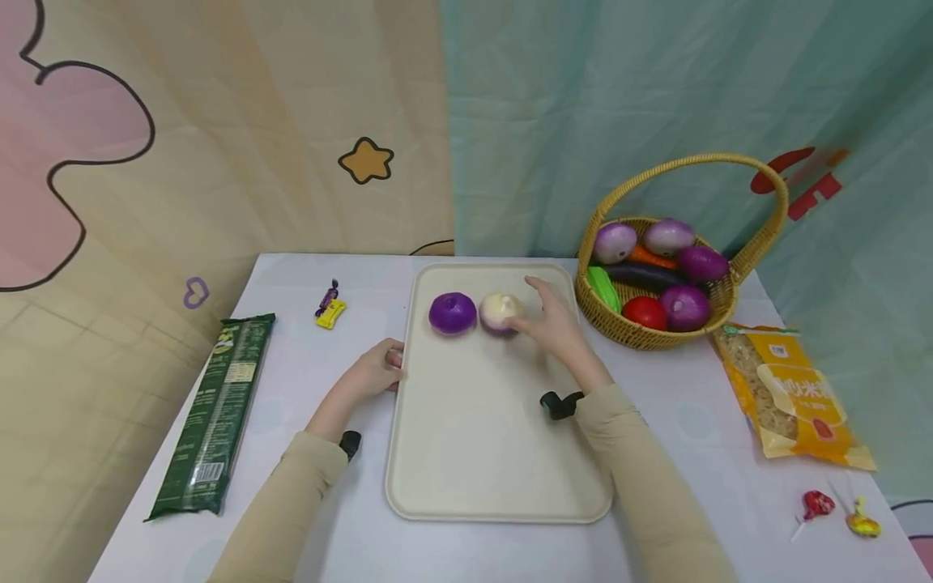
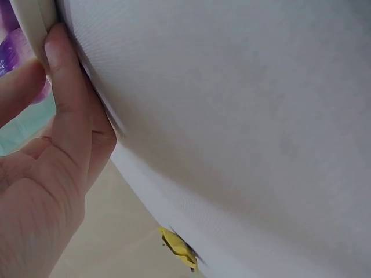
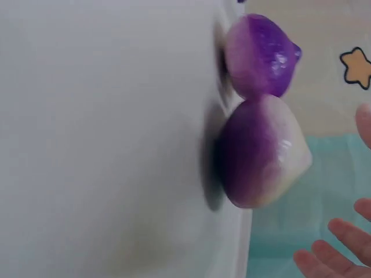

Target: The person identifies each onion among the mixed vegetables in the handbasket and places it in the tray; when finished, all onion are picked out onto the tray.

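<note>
You get soft, even light from above in the head view, with only faint shadows on the tabletop [image 1: 350,534] and bowed edges. Both wrist views are soft; the pale onion [image 3: 261,152] casts a blurred shadow.

Left wrist view: tray [image 2: 243,104] fills the frame, edges cut off. Beside the tray, yellow candy [image 2: 178,248] partly hidden. Right wrist view: fingers [image 3: 342,243] cropped at frame edge. Packet print beside the tray unreadable.
</note>
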{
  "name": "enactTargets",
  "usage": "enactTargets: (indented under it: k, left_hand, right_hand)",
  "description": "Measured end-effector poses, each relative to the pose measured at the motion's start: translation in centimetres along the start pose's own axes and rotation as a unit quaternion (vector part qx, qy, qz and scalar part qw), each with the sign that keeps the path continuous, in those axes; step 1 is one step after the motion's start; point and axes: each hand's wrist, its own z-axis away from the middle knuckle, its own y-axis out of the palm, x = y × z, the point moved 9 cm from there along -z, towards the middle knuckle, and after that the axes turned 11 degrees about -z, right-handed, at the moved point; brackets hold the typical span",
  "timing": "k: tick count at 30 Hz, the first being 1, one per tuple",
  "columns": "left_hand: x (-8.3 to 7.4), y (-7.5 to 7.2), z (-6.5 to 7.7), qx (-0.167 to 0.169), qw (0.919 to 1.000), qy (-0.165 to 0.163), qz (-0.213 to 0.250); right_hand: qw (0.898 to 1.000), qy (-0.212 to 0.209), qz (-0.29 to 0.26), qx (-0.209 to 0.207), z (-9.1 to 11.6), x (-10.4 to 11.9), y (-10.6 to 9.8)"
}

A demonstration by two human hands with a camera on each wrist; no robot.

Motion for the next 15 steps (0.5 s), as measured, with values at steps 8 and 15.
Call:
enactTargets:
  k: [8, 15]
  left_hand:
    - [0.0, 0.0, 0.2, -0.006, 1.0, -0.001, -0.004]
    - [0.1, 0.0, 0.2, -0.007, 1.0, -0.002, -0.001]
  right_hand:
    - [0.995, -0.036, 0.005, -0.098, 2.8, 0.4, -9.2]
    - [0.984, 0.035, 0.038, -0.168, 5.2, -3.4, -17.3]
